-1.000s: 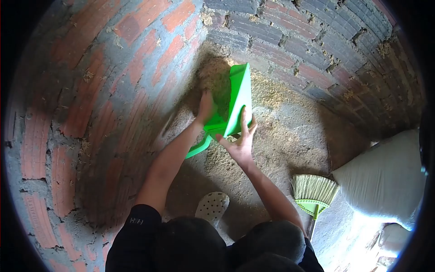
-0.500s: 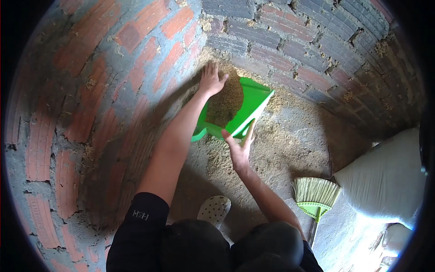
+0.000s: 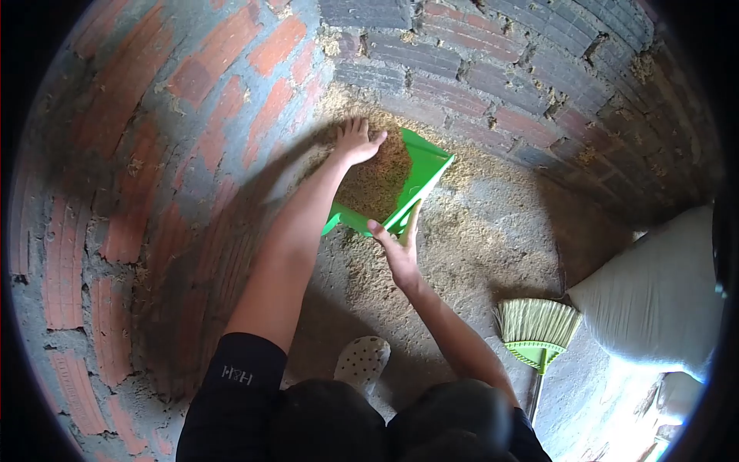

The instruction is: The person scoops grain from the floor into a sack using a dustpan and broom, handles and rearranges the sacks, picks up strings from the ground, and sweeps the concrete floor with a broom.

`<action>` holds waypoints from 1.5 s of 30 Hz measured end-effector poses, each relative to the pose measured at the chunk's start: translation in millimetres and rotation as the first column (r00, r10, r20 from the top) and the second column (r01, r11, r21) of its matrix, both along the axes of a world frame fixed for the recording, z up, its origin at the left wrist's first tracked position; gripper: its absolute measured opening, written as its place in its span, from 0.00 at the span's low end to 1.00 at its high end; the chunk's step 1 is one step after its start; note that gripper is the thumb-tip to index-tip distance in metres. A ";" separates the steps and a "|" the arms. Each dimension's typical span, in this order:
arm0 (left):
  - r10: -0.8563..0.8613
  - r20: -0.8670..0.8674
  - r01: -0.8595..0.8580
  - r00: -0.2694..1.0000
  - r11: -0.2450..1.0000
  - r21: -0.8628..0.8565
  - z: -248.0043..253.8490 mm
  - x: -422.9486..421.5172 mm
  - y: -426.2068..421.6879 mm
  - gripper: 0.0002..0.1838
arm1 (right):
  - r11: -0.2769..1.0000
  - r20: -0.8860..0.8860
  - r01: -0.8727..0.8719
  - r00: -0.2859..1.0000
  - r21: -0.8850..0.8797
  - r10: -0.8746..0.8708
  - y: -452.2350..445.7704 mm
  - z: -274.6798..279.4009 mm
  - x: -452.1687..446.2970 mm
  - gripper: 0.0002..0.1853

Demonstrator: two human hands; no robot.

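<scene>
A green dustpan lies tilted in the wall corner, with a heap of tan husks covering much of its inside. At its near edge my right hand grips the rim, thumb on one side and fingers along the other. My left hand is stretched out over the husks at the far left of the pan, palm down and fingers spread. Part of the pan's left side is hidden behind my left forearm.
Brick walls meet behind the pan. Loose husks are scattered over the concrete floor. To the right lie a broom with a green head and a full white sack. A spotted clog is on my foot below.
The dustpan and my right hand have shifted slightly left in view. My left hand has come a little lower, and the husks spread wider across the pan.
</scene>
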State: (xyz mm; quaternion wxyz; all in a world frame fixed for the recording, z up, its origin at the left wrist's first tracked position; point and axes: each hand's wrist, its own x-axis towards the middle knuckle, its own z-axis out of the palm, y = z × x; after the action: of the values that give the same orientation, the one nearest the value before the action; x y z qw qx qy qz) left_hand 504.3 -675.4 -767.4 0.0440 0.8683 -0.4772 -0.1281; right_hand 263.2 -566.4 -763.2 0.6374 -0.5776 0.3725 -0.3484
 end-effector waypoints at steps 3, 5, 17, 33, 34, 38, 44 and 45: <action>-0.041 -0.202 0.032 0.979 0.998 -0.049 12.6 -20.1 8.8 0.45 | 0.985 0.123 -0.123 0.986 0.117 0.109 -18.6 -14.6 -8.8 0.66; -0.074 -0.297 0.167 0.952 0.938 0.303 45.4 -28.1 16.3 0.45 | 0.970 0.232 -0.139 0.968 0.201 0.091 -17.1 -13.7 -12.5 0.66; -0.196 -0.281 0.016 0.939 0.846 -0.533 185.2 -62.6 169.4 0.04 | 0.864 0.535 -0.276 0.845 0.422 0.008 -38.5 -19.0 -48.8 0.33; -0.183 -0.983 -0.308 -0.019 0.936 -0.168 97.6 -230.7 91.7 0.36 | 0.889 0.613 0.176 0.667 0.423 -0.424 -23.4 48.4 -257.1 0.33; -0.197 -0.980 -0.333 -0.016 0.925 -0.181 100.4 -250.2 85.5 0.36 | 0.882 0.617 0.286 0.632 0.375 -0.468 -13.4 49.5 -270.3 0.33; -0.491 -0.846 -0.289 0.209 0.795 -0.533 118.0 -326.7 63.1 0.44 | 0.918 0.534 0.390 0.761 0.078 -0.369 31.4 98.6 -287.9 0.45; -0.577 -0.814 -0.019 -0.064 0.816 -0.577 183.0 -409.1 54.8 0.31 | 0.588 0.543 0.776 0.400 0.227 -0.738 34.2 175.1 -325.1 0.19; -0.536 -0.837 0.058 -0.115 0.837 -0.544 202.1 -416.3 51.9 0.25 | 0.596 0.584 0.766 0.376 0.240 -0.719 37.2 181.7 -337.3 0.18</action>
State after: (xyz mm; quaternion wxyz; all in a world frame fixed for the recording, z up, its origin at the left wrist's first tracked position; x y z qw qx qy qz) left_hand 88.0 -623.5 -565.2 0.4836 0.3504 -0.4976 -0.6290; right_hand -74.2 -529.1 -581.5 0.4759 -0.2180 0.3425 -0.7802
